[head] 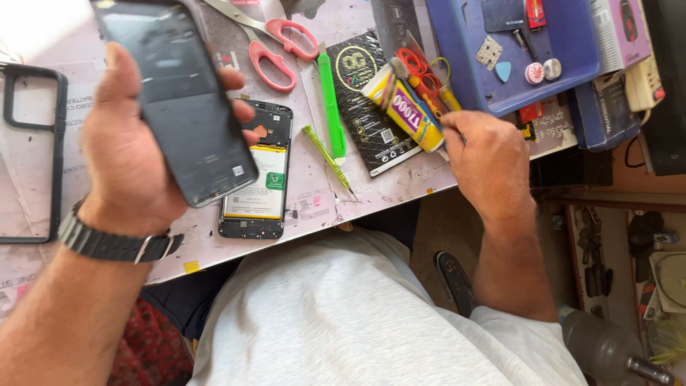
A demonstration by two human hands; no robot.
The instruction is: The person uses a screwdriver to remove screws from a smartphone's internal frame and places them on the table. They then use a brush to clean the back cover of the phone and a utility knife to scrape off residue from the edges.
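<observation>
Left hand [132,154] grips the dark phone back panel [179,100]; right hand [486,157] closes on the glue tube [404,107].
I'd steady the panel flat above the opened phone [257,182]; the right fingers' grip is probably pinched, partly hidden.

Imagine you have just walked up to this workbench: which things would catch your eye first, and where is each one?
First, the dark phone back cover held up in the left hand, upper left. Below it on the table lies an opened phone with its battery showing. The right hand reaches a yellow glue tube at the table's edge, with pink-handled scissors and a green tool between.
</observation>
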